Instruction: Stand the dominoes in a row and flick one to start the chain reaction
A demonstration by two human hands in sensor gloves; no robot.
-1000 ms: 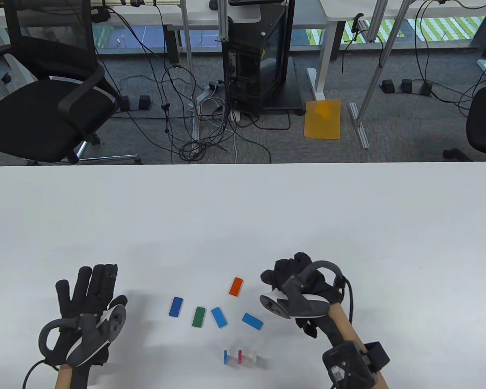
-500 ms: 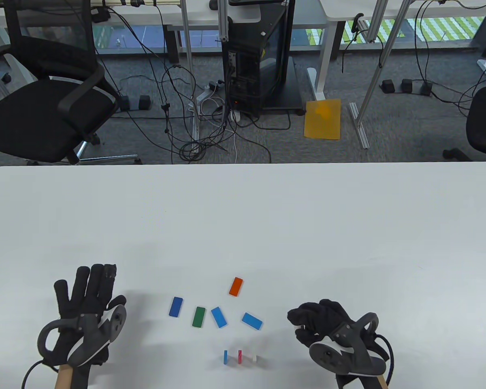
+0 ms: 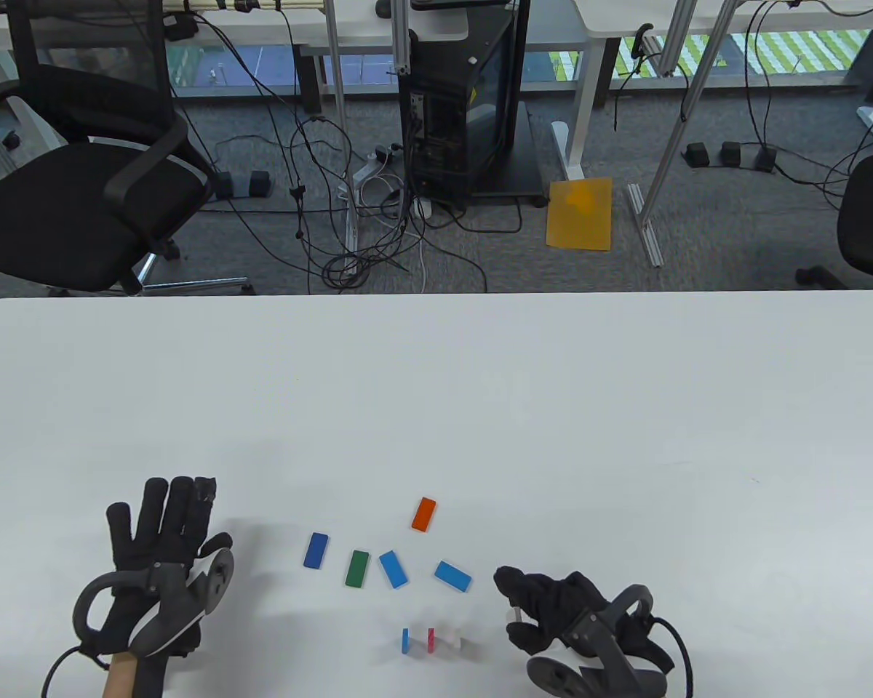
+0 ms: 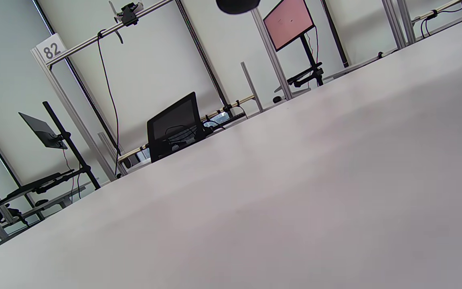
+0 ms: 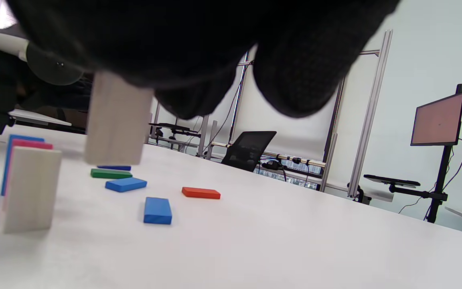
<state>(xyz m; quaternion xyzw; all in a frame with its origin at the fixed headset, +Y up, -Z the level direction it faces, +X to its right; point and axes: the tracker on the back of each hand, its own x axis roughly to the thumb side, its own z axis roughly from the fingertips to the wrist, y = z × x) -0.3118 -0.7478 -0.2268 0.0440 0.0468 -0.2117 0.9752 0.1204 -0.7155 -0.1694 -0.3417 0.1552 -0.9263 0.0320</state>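
Three dominoes stand in a short row near the front edge: blue (image 3: 405, 640), pink (image 3: 431, 639) and a pale one (image 3: 456, 640). My right hand (image 3: 515, 609) hovers just right of that row and pinches another pale domino (image 5: 114, 120) upright, a little above the table. Several dominoes lie flat behind the row: dark blue (image 3: 316, 550), green (image 3: 357, 568), two light blue (image 3: 393, 568) (image 3: 453, 576) and orange (image 3: 423, 513). My left hand (image 3: 167, 523) lies flat on the table at the left with fingers straight, holding nothing.
The white table (image 3: 480, 407) stretches wide behind and to the right of the dominoes. Beyond its far edge are an office chair (image 3: 80, 196), cables and a black cabinet (image 3: 465, 109) on the floor.
My right hand has come from beside the orange domino toward the front edge, then left toward the standing row, carrying the pale domino. My left hand shifted only slightly.
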